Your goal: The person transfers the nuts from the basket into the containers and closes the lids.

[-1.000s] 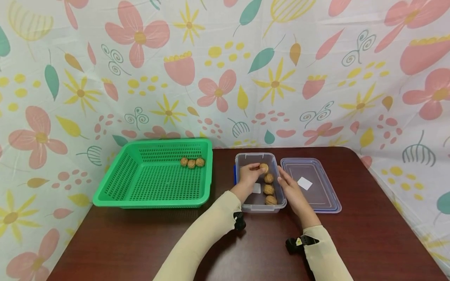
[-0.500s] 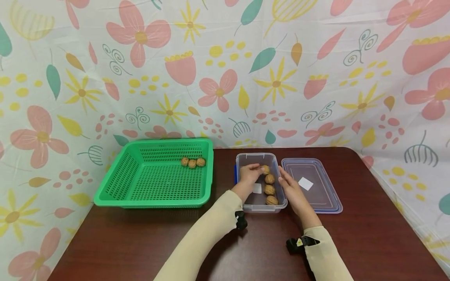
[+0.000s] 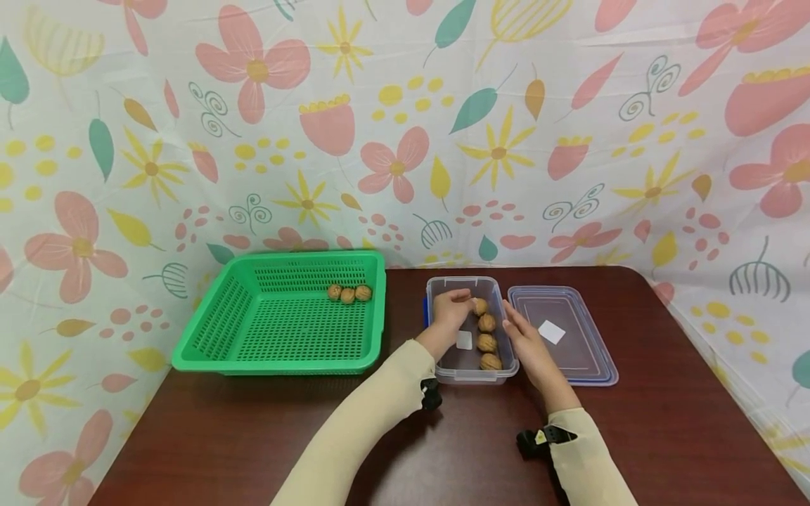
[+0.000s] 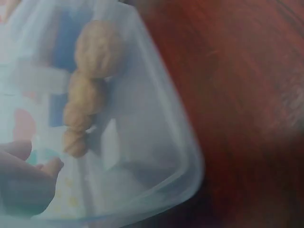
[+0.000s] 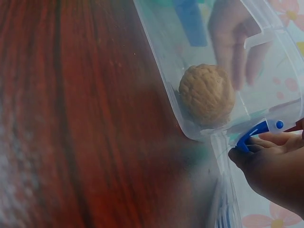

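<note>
A: Walnuts, count and location?

B: Walnuts (image 3: pixel 486 334): four in a row along the right-hand side of the clear plastic box (image 3: pixel 443 292), far to near. Three further walnuts (image 3: pixel 349 293) lie touching one another at the back of the green basket (image 3: pixel 253 337).

A: List the holdings, largest first.

B: Item one, worktop (image 3: pixel 664 422): dark red-brown wood grain, carrying everything else. Item two, green basket: perforated plastic, at the left rear of the worktop, beside the box but apart from it. Item three, clear plastic box: open, just right of the basket. Item four, lid (image 3: pixel 569 351): clear, blue-edged, lying flat just right of the box, with a white square label on it.

A: And the hands?

B: Left hand (image 3: pixel 451 313): reaching into the box from the near left, fingers curled, fingertips at the farthest walnut (image 3: pixel 480 306); the head view suggests a pinch on it, while the left wrist view is too blurred to confirm. Right hand (image 3: pixel 524 342): fingers straight and together, resting against the right outer wall of the box, between box and lid, gripping nothing.

A: Smallest entries?

B: A white label on the box floor, left of the row. In the right wrist view the nearest walnut (image 5: pixel 207 93) sits in the near corner of the box.
</note>
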A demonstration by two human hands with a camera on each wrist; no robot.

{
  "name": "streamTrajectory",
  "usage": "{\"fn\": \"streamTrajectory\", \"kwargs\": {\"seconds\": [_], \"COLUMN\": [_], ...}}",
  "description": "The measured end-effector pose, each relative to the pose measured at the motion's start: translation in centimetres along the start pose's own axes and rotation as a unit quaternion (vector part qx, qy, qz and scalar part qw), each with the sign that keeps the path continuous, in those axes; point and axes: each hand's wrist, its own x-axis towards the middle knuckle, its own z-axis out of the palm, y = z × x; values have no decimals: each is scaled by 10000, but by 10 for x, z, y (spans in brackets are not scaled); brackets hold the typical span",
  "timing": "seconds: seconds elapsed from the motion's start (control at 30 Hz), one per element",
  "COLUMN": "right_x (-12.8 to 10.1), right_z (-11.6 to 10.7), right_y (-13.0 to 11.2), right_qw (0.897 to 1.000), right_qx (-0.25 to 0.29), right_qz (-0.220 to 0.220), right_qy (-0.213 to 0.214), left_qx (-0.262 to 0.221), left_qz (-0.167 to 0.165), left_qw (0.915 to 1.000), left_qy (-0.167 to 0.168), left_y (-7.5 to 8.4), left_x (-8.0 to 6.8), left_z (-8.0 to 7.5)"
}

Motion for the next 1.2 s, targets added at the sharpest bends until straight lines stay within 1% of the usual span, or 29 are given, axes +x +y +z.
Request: {"fn": "streamTrajectory", "kwargs": {"seconds": [0.13, 0.2, 0.23, 0.33, 0.4, 0.5, 0.6, 0.67, 0.77, 0.9, 0.97, 1.1, 1.2], "right_x": [1, 2, 1, 1, 1, 0, 1, 1, 1, 1, 1, 1, 1], "right_z": [1, 1, 1, 0, 0, -1, -1, -1, 0, -1, -1, -1, -1], "right_y": [1, 1, 1, 2, 2, 2, 2, 2, 2, 2, 2, 2, 1], "right_qw": [10000, 10000, 10000, 9999, 10000, 10000, 9999, 9999, 9999, 9999, 9999, 9999, 10000], "right_qx": [38, 61, 71, 70, 68, 66, 81, 79, 77, 86, 82, 47, 23], "right_qz": [-23, -41, -53, -69, -67, -74, -97, -97, -71, -81, -101, -108, -94], "right_qy": [-23, -27, -25, -26, -29, -8, 15, 13, 10, 29, 35, 23, 13], "left_qx": [-74, -215, -296, -532, -603, -599, -626, -656, -706, -782, -922, -1031, -962], "left_qz": [125, 189, 127, 174, 177, 294, 453, 479, 489, 544, 609, 719, 772], "left_qw": [9992, 9981, 9975, 9950, 9934, 9903, 9865, 9854, 9849, 9844, 9829, 9813, 9801], "left_qy": [-359, -537, -624, -825, -959, -1219, -1445, -1496, -1504, -1481, -1475, -1460, -1558], "left_y": [16, 25, 31, 47, 58, 75, 90, 100, 113, 126, 131, 140, 145], "left_x": [0, 0, 0, -2, -4, -6, -5, -3, 0, 7, 11, 18, 24], "left_z": [-5, -7, -7, -9, -12, -17, -25, -32, -43, -63, -76, -104, -126]}}
